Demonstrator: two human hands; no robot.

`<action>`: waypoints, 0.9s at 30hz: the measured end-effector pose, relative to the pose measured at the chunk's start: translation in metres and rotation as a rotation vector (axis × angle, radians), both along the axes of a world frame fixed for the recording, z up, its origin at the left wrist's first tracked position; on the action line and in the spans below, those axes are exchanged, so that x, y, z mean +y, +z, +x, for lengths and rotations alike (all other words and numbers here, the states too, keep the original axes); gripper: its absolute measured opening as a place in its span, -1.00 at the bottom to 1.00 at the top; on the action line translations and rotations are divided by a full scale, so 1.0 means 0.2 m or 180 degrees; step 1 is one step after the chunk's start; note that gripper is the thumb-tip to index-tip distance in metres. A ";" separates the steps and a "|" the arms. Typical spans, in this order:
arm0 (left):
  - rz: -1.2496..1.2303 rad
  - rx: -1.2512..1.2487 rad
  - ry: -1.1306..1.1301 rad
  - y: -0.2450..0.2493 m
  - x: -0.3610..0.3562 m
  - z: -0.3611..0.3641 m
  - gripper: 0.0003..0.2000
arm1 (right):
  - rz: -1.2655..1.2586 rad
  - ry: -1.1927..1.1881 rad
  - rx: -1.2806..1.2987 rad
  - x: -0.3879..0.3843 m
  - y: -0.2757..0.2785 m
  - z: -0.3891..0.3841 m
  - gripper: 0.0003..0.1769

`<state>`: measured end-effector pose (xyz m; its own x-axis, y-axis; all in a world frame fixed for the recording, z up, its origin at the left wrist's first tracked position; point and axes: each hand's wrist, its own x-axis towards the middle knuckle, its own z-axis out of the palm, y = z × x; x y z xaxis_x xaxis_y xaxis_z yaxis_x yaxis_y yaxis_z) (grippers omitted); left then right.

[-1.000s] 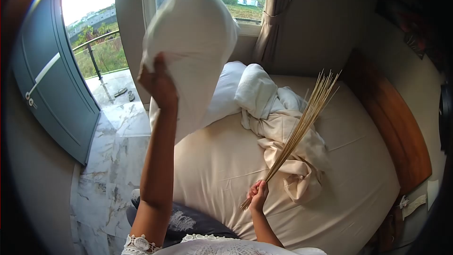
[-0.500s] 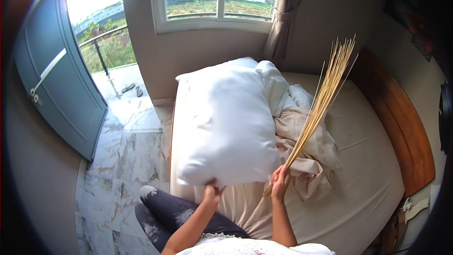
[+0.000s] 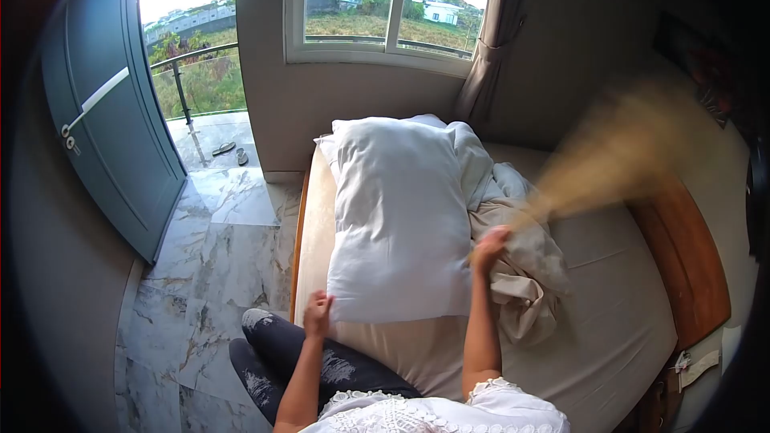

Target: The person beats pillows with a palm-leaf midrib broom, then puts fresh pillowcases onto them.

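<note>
A plump white pillow (image 3: pixel 401 224) lies on the bed, one end toward me. My left hand (image 3: pixel 318 314) is closed at its near left corner, fingers gripping the edge. My right hand (image 3: pixel 489 248), beyond the pillow's right side, is wrapped round the thin end of a stick broom (image 3: pixel 618 152). The broom's long, straw-coloured bristles fan out to the upper right and are smeared by motion. Beside the pillow, under the broom, a crumpled white and beige blanket (image 3: pixel 521 273) is heaped.
The bed (image 3: pixel 609 305) has a beige fitted sheet and a wooden headboard (image 3: pixel 694 256) on the right. At left, a grey-blue door (image 3: pixel 120 128) stands open to a balcony with sandals (image 3: pixel 233 151). A window (image 3: pixel 389 8) and tied curtain (image 3: pixel 497 32) are ahead.
My right hand has risen and swung the broom rightward, blurring it. My left hand has moved left to the pillow's corner, and the pillow has shifted and turned slightly.
</note>
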<state>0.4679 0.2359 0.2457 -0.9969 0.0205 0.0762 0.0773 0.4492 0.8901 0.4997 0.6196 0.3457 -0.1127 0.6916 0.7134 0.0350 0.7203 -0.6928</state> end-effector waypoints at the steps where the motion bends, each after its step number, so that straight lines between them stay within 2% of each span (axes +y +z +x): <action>1: -0.0739 -0.0049 -0.0329 -0.03 0.00 0.01 -0.59 | 0.0793 0.0315 -0.1447 0.03 -0.40 -0.10 -0.65; 3: -0.0860 -0.0407 -0.0613 0.00 -0.04 0.02 -0.64 | -0.0077 0.0298 -0.3086 -0.14 -0.48 -0.02 -0.63; 4: -0.0901 -0.0573 -0.0734 0.02 -0.05 0.00 -0.67 | -0.1118 0.0975 -0.2772 -0.12 -0.29 0.02 -0.63; 5: -0.0020 -0.0754 -0.0856 -0.05 -0.05 -0.03 -0.70 | -0.2150 0.1644 -0.2428 -0.07 0.00 0.09 -0.62; 6: 0.0828 -0.0975 -0.0992 -0.17 -0.08 -0.05 -0.73 | -0.1937 0.2014 -0.1790 -0.02 0.15 0.16 -0.60; 7: 0.1679 -0.1174 -0.1129 -0.25 -0.10 -0.05 -0.77 | -0.1763 0.1790 -0.1247 -0.07 0.38 0.23 -0.61; 8: 0.1420 -0.1342 -0.1129 -0.14 -0.10 -0.02 -0.83 | -0.1705 0.1913 -0.0669 -0.17 0.64 0.31 -0.63; 9: 0.1369 -0.1324 -0.1089 -0.18 -0.10 -0.03 -0.82 | -0.1546 0.2132 0.0090 -0.21 0.79 0.36 -0.68; 11: 0.1155 -0.1281 -0.1059 -0.19 -0.09 -0.04 -0.82 | -0.0620 0.1876 0.1259 -0.36 1.01 0.43 -0.61; 13: 0.0878 -0.0974 -0.1038 -0.21 -0.09 -0.03 -0.82 | 0.0046 0.1265 0.2296 -0.44 0.97 0.38 -0.54; 15: 0.0715 -0.0783 -0.0968 -0.23 -0.10 -0.03 -0.83 | 0.0240 0.0692 0.2518 -0.52 0.71 0.21 -0.51; 16: 0.0683 -0.0759 -0.0926 -0.23 -0.10 -0.02 -0.83 | -0.0052 0.0815 0.1830 -0.51 0.37 0.13 -0.54; 18: 0.0537 -0.0800 -0.0845 -0.23 -0.11 -0.03 -0.82 | -0.0288 0.1626 -0.0772 -0.48 -0.53 0.00 -0.63; 20: 0.0313 -0.0815 -0.0687 -0.24 -0.10 -0.02 -0.82 | -0.4130 0.3494 -0.1725 -0.73 -0.16 0.28 -0.64; 21: 0.0214 -0.0808 -0.0600 -0.26 -0.10 -0.04 -0.81 | -0.3786 0.3369 -0.1494 -0.73 0.02 0.32 -0.64; 22: 0.0576 -0.0876 -0.0713 -0.32 -0.10 -0.07 -0.80 | -0.3460 0.3220 -0.1299 -0.68 0.21 0.35 -0.63; 23: 0.0594 -0.0789 -0.0609 -0.34 -0.11 -0.05 -0.80 | -0.3390 0.3281 -0.0808 -0.63 0.38 0.40 -0.63; 25: 0.0623 -0.0624 -0.0465 -0.31 -0.09 -0.05 -0.78 | -0.2803 0.2909 0.0269 -0.62 0.74 0.46 -0.61; 27: 0.0487 -0.0431 -0.0115 -0.14 -0.06 -0.02 -0.72 | -0.1552 0.2466 0.1285 -0.63 0.99 0.48 -0.60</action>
<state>0.4646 0.2243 0.2172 -0.9970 0.0551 -0.0536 -0.0342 0.3069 0.9511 0.5947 0.4928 0.5441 -0.4681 0.7572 0.4556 -0.6269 0.0788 -0.7751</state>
